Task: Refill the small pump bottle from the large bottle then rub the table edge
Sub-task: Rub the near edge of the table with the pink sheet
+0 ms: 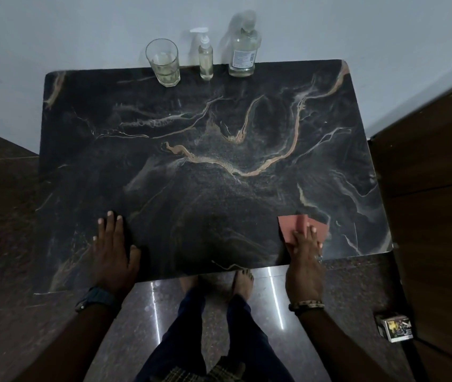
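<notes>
A black marbled table (208, 166) fills the view. At its far edge, against the wall, stand a small clear pump bottle (205, 60) and, to its right, a large clear bottle (244, 52), both upright. My left hand (113, 252) lies flat on the near left part of the table, fingers spread, holding nothing. My right hand (303, 260) presses a reddish-brown folded sheet (292, 227) flat on the table close to the near right edge, fingers on top of it.
A drinking glass (163, 62) with a little pale liquid stands left of the pump bottle. A wooden door or cabinet (434, 188) runs along the table's right side. A small printed box (396, 328) lies on the floor at right. My bare feet (242, 282) stand under the near edge.
</notes>
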